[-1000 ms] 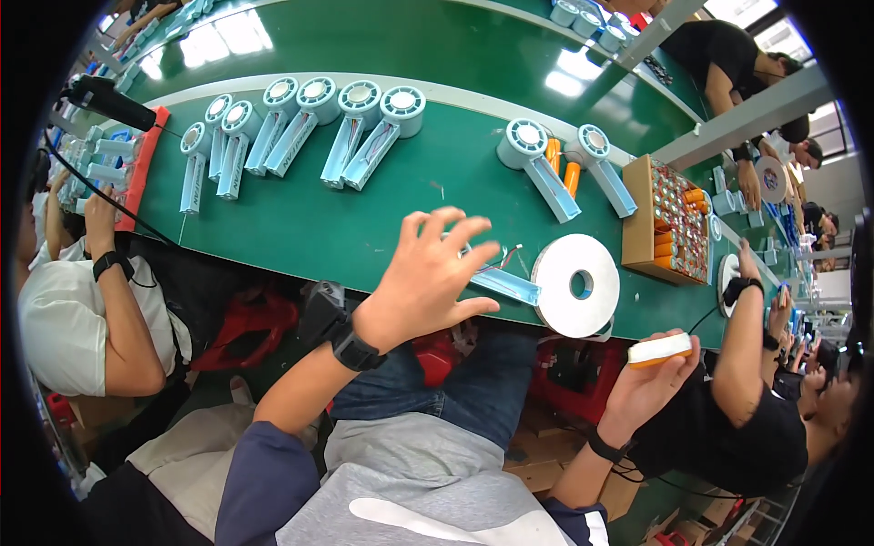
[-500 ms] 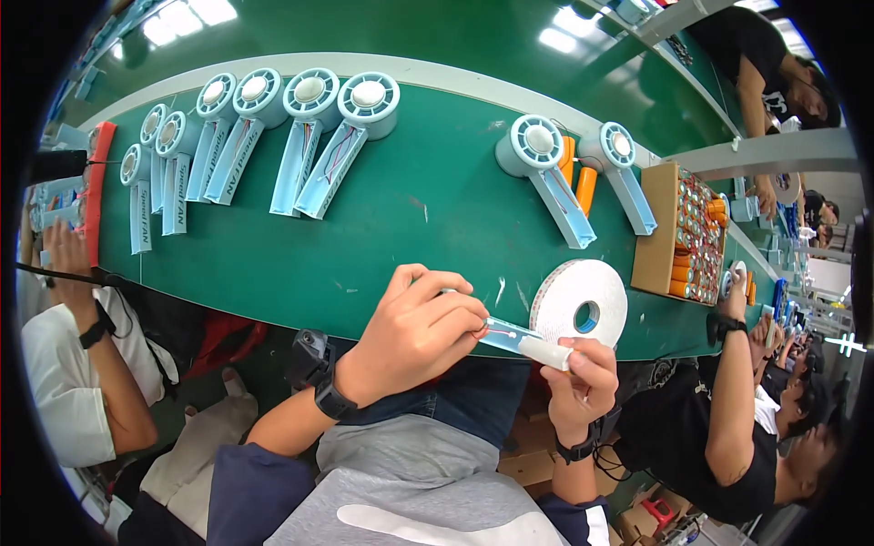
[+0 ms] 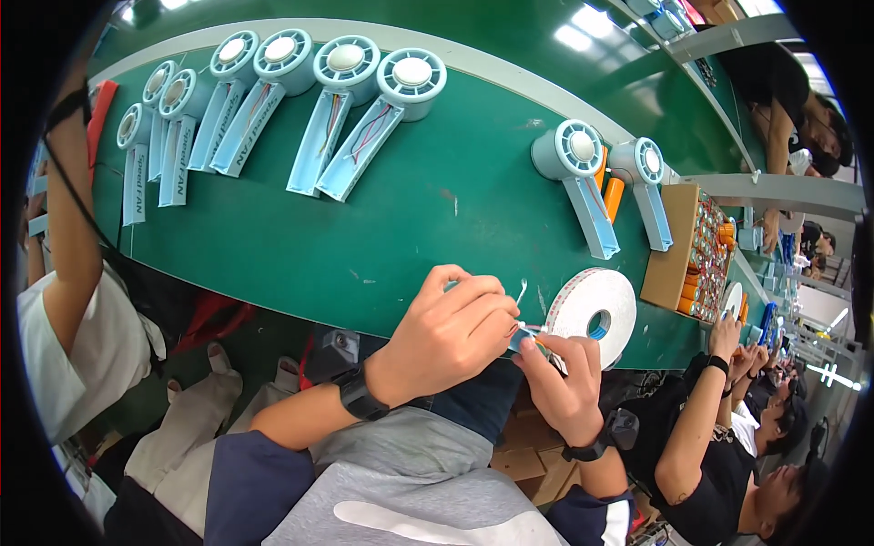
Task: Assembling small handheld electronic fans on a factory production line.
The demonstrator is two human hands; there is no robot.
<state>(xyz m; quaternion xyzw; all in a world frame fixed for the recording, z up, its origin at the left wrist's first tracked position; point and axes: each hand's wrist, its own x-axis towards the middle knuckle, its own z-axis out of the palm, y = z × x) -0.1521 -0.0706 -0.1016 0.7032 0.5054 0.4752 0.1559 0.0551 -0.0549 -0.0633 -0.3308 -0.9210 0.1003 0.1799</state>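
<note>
Between my hands, at the table's near edge, is a light blue handheld fan handle [image 3: 521,339], mostly hidden by fingers. My left hand [image 3: 455,332] is closed around it, covering whatever part lies beneath. My right hand [image 3: 566,378] pinches at its other end, where thin wires [image 3: 537,328] show between the fingertips. A small dark piece shows under the right fingers; I cannot make out what it is. Just beyond my right hand lies a roll of white tape [image 3: 569,314], flat on the green table [image 3: 410,237].
Several light blue fans [image 3: 364,136] with open handles and loose wires lie in a row at far left. Two more fans [image 3: 592,218] lie at right beside orange battery cells [image 3: 614,198]. A cardboard box [image 3: 669,246] of cells stands farther right. Co-workers sit on both sides.
My hands have drawn closer together over the handle, and the right fingers have turned. The white piece at my right fingertips no longer shows. The whole view has shifted; the left neighbour's arm has risen.
</note>
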